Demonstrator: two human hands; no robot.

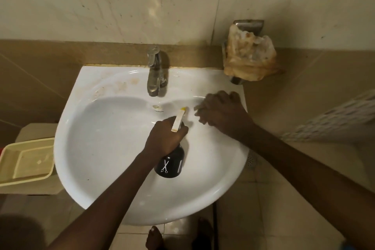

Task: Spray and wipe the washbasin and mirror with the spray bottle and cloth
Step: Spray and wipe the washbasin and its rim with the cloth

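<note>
Head view: left hand (165,138) fingers grip spray bottle (170,165); right hand (220,110) fingers curled on washbasin (85,148) near tap (154,75).

A bathroom: white washbasin (125,168) with tap (154,73) (stained) against tiled wall (121,6).

My left hand (165,138) covers the neck and trigger of the spray bottle (171,165). Whether my right hand (220,110), at the washbasin's (121,199) right rim, holds a cloth, I cannot tell. The cream tray (26,160) is cut by the left edge; my feet (154,238) by the bottom.
</note>
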